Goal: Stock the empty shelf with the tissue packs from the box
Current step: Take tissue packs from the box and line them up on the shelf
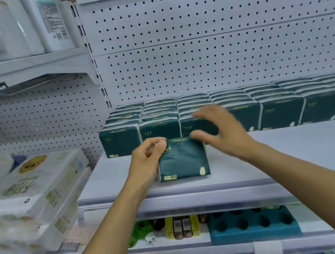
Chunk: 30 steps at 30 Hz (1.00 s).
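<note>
Tissue pack [182, 159] upright on shelf [274, 150] — left hand [146, 162] grip clamped on it; right hand [219, 132] spread, blurred.

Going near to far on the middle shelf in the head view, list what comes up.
Shelf edge → lone tissue pack, gripped by the left hand, the right hand just above it → rows of tissue packs → pegboard.

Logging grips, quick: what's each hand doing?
Left hand: grips the dark green plastic-wrapped tissue pack.
Right hand: open, fingers spread above that pack's top edge, blurred.
</note>
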Tool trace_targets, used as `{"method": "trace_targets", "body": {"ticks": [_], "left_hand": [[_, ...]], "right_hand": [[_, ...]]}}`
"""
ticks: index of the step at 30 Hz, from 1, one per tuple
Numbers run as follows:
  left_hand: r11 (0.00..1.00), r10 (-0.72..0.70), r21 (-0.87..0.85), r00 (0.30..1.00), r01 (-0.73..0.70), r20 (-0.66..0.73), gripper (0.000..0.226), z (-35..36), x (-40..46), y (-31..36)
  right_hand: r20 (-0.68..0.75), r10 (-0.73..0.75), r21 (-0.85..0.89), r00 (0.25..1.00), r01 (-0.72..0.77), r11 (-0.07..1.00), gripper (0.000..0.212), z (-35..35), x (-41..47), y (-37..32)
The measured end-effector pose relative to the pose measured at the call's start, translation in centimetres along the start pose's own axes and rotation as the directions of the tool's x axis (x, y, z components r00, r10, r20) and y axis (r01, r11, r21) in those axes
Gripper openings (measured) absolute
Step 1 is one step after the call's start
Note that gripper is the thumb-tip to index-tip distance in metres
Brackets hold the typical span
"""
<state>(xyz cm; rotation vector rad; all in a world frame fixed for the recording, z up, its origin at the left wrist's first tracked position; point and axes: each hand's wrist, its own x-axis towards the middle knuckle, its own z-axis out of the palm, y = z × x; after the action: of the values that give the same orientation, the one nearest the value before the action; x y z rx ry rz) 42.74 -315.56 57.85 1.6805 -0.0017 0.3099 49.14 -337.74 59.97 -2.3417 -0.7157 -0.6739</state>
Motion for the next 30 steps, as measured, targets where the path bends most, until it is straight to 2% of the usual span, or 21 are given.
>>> {"method": "trace_targets", "body": {"ticks": [1,3,6,9,10,12,14,18,20,23,30], "left_hand": [[1.000,0.028,-0.003,0.999,-0.028,0.033,0.012,0.7,0.0,0.2],[0.996,0.088,-0.014,0.993,-0.087,0.084,0.012,2.4,-0.1,0.6],[0.987,0.149,0.043,0.980,-0.156,0.131,0.013,4.8,0.1,0.7],[0.917,0.268,0.280,0.959,-0.284,0.095,0.027,6.6,0.7,0.3],[0.847,0.354,0.402,0.933,-0.348,0.063,0.034,6.9,1.2,0.2],[0.626,0.536,0.642,0.842,-0.443,0.058,0.050,7.0,2.4,0.0],[0.405,0.613,0.781,0.775,-0.476,0.154,0.070,7.0,4.2,-0.3],[0.053,0.474,0.886,0.792,-0.461,0.384,0.101,7.3,6.7,-1.5],[-0.041,0.437,0.890,0.792,-0.455,0.425,0.104,7.6,7.3,-1.9],[-0.073,0.396,0.902,0.818,-0.426,0.418,0.100,8.2,7.7,-1.8],[-0.118,0.342,0.917,0.851,-0.382,0.398,0.093,9.3,8.1,-1.7]], "right_hand": [[0.137,0.049,0.090,0.989,-0.061,0.994,0.059,-0.3,-0.4,-0.8],[0.326,0.074,0.108,0.943,-0.115,0.987,0.067,-0.7,-1.2,-1.2],[0.335,0.088,0.143,0.938,-0.143,0.979,0.064,-2.0,-2.0,0.2],[0.285,0.107,0.016,0.953,-0.116,0.993,0.056,-3.9,-2.9,2.7],[0.265,0.108,-0.035,0.958,-0.102,0.994,0.055,-4.6,-3.2,3.7],[0.215,0.136,-0.119,0.967,-0.112,0.986,0.057,-6.0,-3.6,5.7],[0.149,0.152,-0.195,0.977,-0.122,0.973,0.061,-7.0,-3.9,7.7],[0.006,0.112,-0.305,0.994,-0.105,0.947,0.060,-7.1,-4.1,10.4],[-0.041,0.027,-0.365,0.999,-0.040,0.930,0.060,-6.3,-3.9,11.3],[-0.041,-0.063,-0.377,0.997,0.042,0.925,0.060,-5.1,-3.2,12.3],[-0.031,0.003,-0.363,1.000,-0.014,0.932,0.058,-3.8,-2.0,12.6]]}}
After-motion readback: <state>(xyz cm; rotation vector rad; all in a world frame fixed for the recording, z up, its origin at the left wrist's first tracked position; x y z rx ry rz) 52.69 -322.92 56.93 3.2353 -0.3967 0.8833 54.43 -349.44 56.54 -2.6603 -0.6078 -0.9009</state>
